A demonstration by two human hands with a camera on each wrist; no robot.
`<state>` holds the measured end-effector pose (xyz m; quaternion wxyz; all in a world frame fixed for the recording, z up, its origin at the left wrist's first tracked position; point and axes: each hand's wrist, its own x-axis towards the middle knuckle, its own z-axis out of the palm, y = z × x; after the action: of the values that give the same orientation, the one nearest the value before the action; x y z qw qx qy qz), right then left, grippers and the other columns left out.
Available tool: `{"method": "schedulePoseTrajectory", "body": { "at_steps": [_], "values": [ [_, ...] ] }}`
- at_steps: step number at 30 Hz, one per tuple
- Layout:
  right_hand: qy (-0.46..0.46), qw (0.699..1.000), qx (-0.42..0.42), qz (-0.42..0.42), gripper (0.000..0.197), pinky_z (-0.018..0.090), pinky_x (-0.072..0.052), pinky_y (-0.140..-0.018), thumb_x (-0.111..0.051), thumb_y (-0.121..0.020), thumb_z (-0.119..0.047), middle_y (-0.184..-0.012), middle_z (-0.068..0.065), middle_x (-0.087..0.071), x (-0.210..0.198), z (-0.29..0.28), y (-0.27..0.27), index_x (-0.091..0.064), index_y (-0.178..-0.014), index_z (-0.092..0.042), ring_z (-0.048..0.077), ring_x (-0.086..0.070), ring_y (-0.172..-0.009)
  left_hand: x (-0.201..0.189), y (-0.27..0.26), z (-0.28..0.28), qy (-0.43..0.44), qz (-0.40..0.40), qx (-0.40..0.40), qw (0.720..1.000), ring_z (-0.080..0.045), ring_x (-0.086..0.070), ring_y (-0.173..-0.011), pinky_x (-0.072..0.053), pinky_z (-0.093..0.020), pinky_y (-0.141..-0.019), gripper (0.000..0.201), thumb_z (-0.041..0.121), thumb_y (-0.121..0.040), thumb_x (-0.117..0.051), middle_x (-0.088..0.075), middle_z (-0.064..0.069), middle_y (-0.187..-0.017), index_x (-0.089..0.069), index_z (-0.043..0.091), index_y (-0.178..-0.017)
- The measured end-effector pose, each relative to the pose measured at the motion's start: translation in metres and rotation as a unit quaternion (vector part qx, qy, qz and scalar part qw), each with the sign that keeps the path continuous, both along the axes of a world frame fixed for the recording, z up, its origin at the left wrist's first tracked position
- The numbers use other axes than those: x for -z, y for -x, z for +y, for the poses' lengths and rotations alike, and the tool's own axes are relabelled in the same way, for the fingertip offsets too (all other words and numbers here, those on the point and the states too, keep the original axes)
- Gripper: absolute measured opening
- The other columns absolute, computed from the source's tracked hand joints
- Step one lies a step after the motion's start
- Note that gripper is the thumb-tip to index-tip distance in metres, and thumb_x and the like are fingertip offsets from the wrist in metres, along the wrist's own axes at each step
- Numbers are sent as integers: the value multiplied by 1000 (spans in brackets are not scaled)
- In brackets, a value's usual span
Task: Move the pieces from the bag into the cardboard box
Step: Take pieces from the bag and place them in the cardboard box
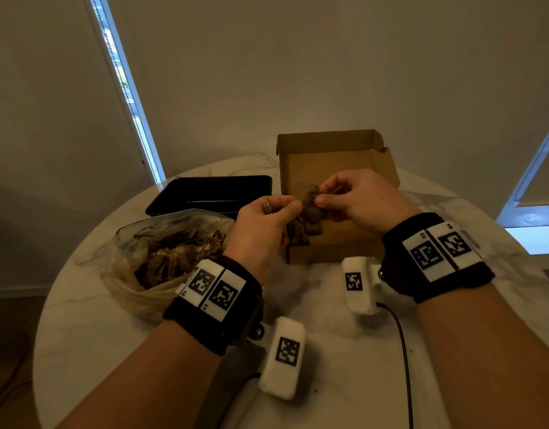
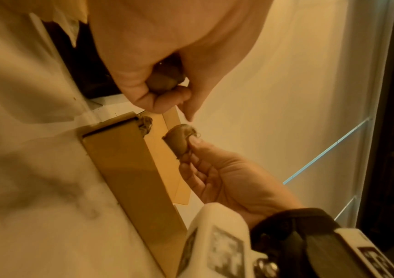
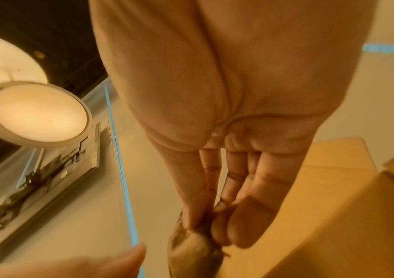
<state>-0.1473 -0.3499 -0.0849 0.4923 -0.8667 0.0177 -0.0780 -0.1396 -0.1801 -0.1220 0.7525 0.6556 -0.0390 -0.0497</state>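
The open cardboard box [image 1: 335,249] stands mid-table with brown pieces [image 1: 299,234] lying inside. Over its left side my right hand [image 1: 320,196] pinches a brown dried piece [image 1: 310,198] between thumb and fingertips; the right wrist view shows that piece [image 3: 194,252] hanging below the pinch. My left hand [image 1: 282,207], just left of it, curls its fingers round a smaller brown piece [image 1: 268,207], seen tucked in the fist [image 2: 162,82] in the left wrist view. The clear plastic bag [image 1: 149,255], open and full of brown pieces, lies left of the box.
A black tray [image 1: 211,193] sits behind the bag. The round white marble table [image 1: 344,351] ends close behind the box. A black cable [image 1: 401,342] trails across the near side from my right wrist camera.
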Motion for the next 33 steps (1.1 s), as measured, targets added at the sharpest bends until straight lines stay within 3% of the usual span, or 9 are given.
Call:
{"method": "schedulePoseTrajectory", "body": {
  "at_steps": [5, 9, 11, 13, 17, 21, 26, 31, 33],
  "values": [
    [41, 994, 25, 99, 9, 37, -62, -82, -72, -91, -7, -91, 9, -71, 5, 4, -19, -65, -90, -13, 21, -71, -80, 11, -6, -2, -90, 27, 14, 996, -13, -66, -76, -49, -24, -57, 31, 3, -92, -68, -73, -8, -104, -65, 14, -120],
    [141, 978, 19, 155, 9, 40, -60, -89, -76, -89, -8, -94, 9, -71, 5, 8, -34, -71, -97, -9, 24, -70, -91, 13, -10, -1, -128, 47, 26, 990, -12, -53, -56, -43, -21, -42, 36, -1, -92, -64, -67, -11, -99, -62, 12, -126],
    [185, 967, 20, 172, 9, 33, -61, -77, -76, -88, -10, -87, 5, -70, 3, 10, -39, -72, -96, -10, 21, -69, -82, 13, -10, 0, -129, 50, 29, 990, -12, -50, -52, -41, -22, -41, 34, -2, -93, -62, -65, -10, -94, -61, 12, -125],
    [216, 956, 22, 196, 15, 33, -61, -72, -77, -87, -13, -91, 9, -73, 2, 13, -44, -71, -99, -6, 23, -72, -81, 12, -9, 0, -123, 50, 35, 991, -12, -48, -50, -42, -24, -43, 31, -3, -94, -60, -65, -8, -87, -62, 13, -120],
    [282, 931, 11, 231, 28, 46, -57, -98, -74, -90, -19, -112, 16, -74, 4, 20, -49, -73, -112, -2, 33, -71, -107, 13, -10, 0, -127, 49, 33, 990, -12, -48, -49, -43, -25, -44, 31, -3, -94, -60, -63, -6, -82, -61, 14, -119],
    [277, 940, 36, 198, 27, 46, -57, -96, -79, -86, -19, -110, 14, -74, 6, 17, -54, -75, -108, -4, 31, -70, -106, 13, -9, 0, -132, 53, 33, 989, -13, -51, -53, -46, -26, -47, 33, -1, -94, -61, -66, -8, -90, -60, 14, -123],
    [269, 945, 50, 181, 31, 44, -57, -96, -81, -85, -21, -111, 13, -73, 6, 18, -58, -74, -110, -4, 30, -69, -106, 16, -11, -2, -130, 64, 30, 989, -22, -61, -75, -56, -39, -71, 39, 1, -92, -64, -71, -16, -112, -59, 14, -129],
    [253, 946, 28, 199, 34, 44, -58, -95, -85, -81, -23, -108, 13, -75, 6, 14, -58, -74, -108, -5, 29, -70, -104, 16, -11, -1, -116, 67, 32, 990, -32, -67, -84, -59, -45, -79, 38, 2, -92, -66, -71, -17, -109, -59, 12, -128],
    [215, 954, 28, 206, 32, 45, -59, -93, -86, -80, -23, -103, 12, -76, 3, 10, -54, -75, -104, -5, 27, -73, -98, 14, -10, -1, -104, 59, 24, 993, -22, -65, -77, -55, -38, -70, 34, 14, -95, -68, -71, -10, -97, -60, 12, -128]
  ]
}}
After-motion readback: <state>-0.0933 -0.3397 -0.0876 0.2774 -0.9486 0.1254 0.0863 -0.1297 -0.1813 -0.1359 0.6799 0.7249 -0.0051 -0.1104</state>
